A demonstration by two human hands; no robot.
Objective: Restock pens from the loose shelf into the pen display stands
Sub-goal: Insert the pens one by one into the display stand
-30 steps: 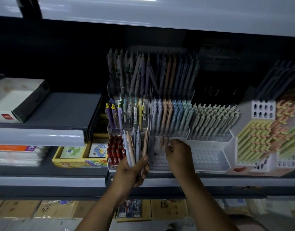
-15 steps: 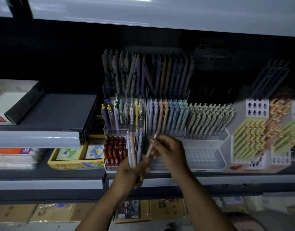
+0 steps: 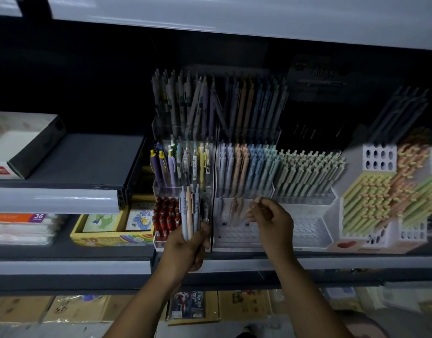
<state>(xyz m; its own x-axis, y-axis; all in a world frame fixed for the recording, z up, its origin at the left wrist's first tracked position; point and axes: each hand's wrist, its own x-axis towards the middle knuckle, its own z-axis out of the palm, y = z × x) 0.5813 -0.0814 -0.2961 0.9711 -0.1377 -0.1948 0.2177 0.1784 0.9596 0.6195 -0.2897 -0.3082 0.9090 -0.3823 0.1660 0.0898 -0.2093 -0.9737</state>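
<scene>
My left hand [image 3: 188, 247] grips a bunch of pastel pens [image 3: 189, 211], upright, in front of the clear tiered stand [image 3: 183, 189]. My right hand [image 3: 271, 223] pinches a single peach pen [image 3: 252, 207], tilted, over the bottom tier of the white perforated display stand [image 3: 234, 232]. A few pens stand in that bottom tier just left of my fingers. The tier above holds rows of lilac, peach, blue and green pens [image 3: 249, 167].
Red pens [image 3: 165, 215] fill a clear tray at the left. A yellow box [image 3: 107, 230] sits further left. A white block stand with pastel pens [image 3: 380, 198] is at the right. A shelf edge [image 3: 234, 263] runs below my hands.
My right hand pulled one peach pen out of the bunch in my left hand and carried it right, over the white stand's bottom tier. The left hand stayed put.
</scene>
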